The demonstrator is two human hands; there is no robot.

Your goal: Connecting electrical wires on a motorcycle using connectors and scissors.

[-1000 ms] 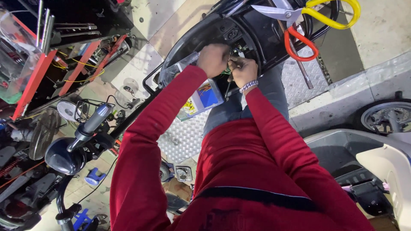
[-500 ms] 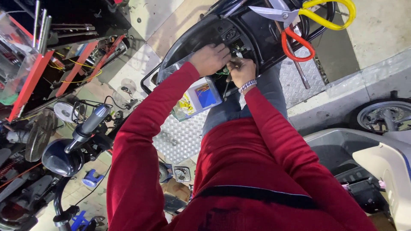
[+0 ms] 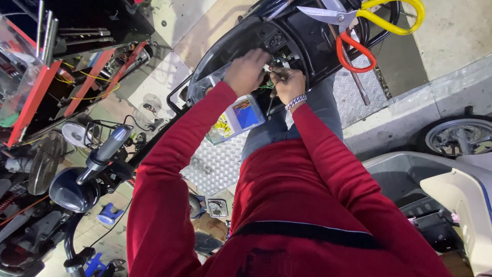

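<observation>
Reaching forward from red sleeves, both hands meet inside the open black scooter body (image 3: 241, 38), where a small cluster of wires and connectors (image 3: 274, 64) sits just above a dark socket panel. The left hand (image 3: 247, 71) is curled with its back to the camera, fingers bent down onto the wiring; what it pinches, if anything, is hidden, so I cannot tell whether it truly holds something. The right hand (image 3: 288, 83) (a beaded bracelet at the wrist) is closed around a thin dark tool or wire end beside green leads, touching the left hand's fingertips. Just below the left forearm, a clear plastic packet (image 3: 237, 120) with blue and yellow printing lies against the body's edge. Scissors with yellow and red handles (image 3: 359, 23) rest on the black panel to the right, well apart from the hands. A handlebar grip and mirror (image 3: 89, 169) lie at lower left; a wheel (image 3: 456, 137) shows at right.
</observation>
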